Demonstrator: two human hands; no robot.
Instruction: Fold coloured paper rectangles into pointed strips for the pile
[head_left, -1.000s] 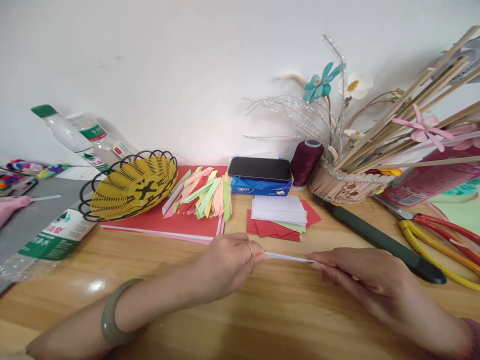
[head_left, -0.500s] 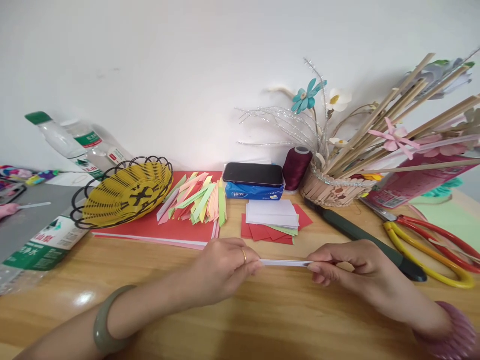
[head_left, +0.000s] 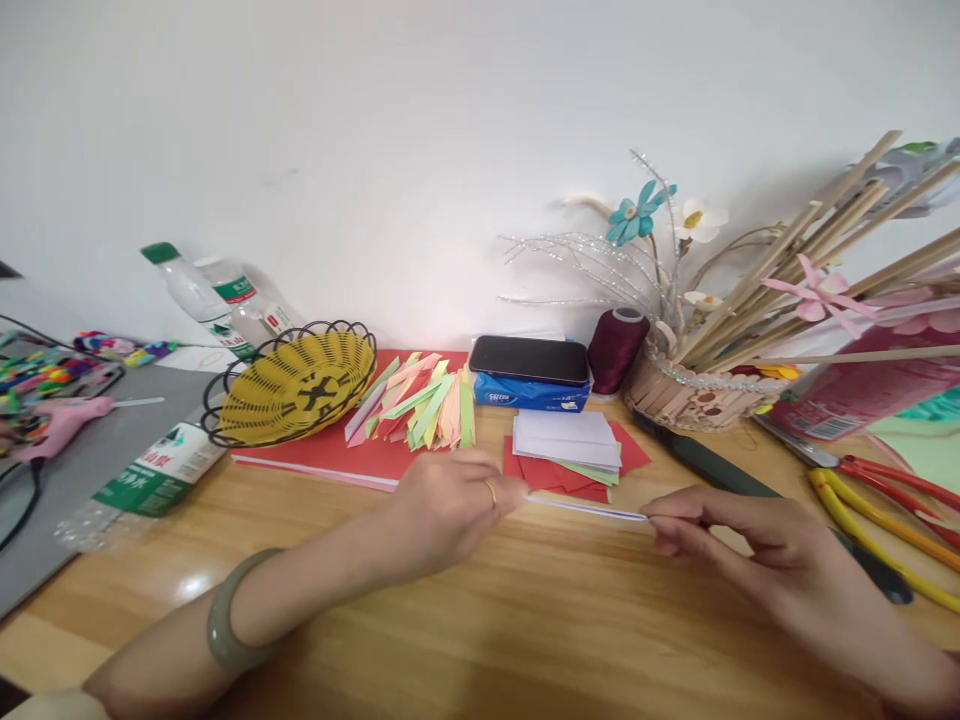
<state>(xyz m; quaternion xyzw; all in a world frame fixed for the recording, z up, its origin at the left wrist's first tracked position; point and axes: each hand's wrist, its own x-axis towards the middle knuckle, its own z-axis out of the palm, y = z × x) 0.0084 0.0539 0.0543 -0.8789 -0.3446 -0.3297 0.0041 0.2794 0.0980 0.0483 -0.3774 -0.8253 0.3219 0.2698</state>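
A narrow white paper strip (head_left: 589, 510) is stretched between my two hands above the wooden table. My left hand (head_left: 454, 505), with a ring and a green bangle on the wrist, pinches its left end. The right end is pinched between thumb and fingers of my right hand (head_left: 739, 540). Just behind the strip lie white paper cards (head_left: 566, 438) on top of red cards (head_left: 634, 447). A pile of folded coloured strips (head_left: 424, 400) rests on red sheets (head_left: 307, 455) beyond my left hand.
A black phone (head_left: 529, 360) lies on a blue packet (head_left: 525, 392), beside a maroon thread spool (head_left: 619, 348). Left are a yellow basket (head_left: 300, 385), plastic bottles (head_left: 161, 470) and a pink glue gun (head_left: 71, 425). Right are a flower-filled pot (head_left: 694, 395) and yellow-handled pliers (head_left: 862, 530).
The view has shifted left, showing more of the glue gun. The strip now looks thinner and slants down to the right, with my hands slightly farther apart.
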